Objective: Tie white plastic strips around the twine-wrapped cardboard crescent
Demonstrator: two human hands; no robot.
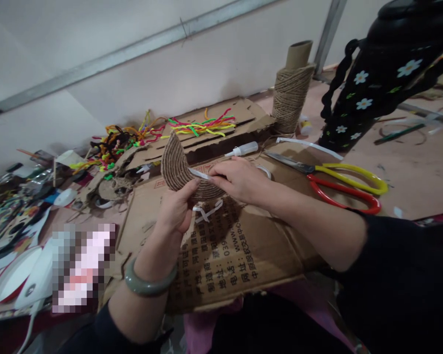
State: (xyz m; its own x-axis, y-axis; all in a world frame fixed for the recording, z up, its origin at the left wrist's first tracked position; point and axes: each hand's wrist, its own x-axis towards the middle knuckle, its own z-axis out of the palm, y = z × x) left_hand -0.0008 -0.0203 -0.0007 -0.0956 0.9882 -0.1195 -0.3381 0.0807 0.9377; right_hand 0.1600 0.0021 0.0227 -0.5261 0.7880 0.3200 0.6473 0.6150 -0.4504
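Observation:
A curved, crescent-like piece of coiled jute twine (174,164) is held up over the cardboard. My left hand (177,204) grips its lower edge, thumb on the near face. With fingers pinched, my right hand (239,179) holds a narrow white strip (199,174) against the inner edge of the jute piece. The right part of the piece is hidden behind my right hand. Below it, thin white scraps (207,211) lie on the printed cardboard (243,246). A small squeeze bottle (245,148) rests just beyond my right hand.
Scissors with yellow and red handles (328,182) lie on the right. A jute twine spool (293,93) and a black flowered bottle (376,88) stand behind. Coloured pipe cleaners (203,124) lie at the back. Clutter and a white cable (31,322) are on the left.

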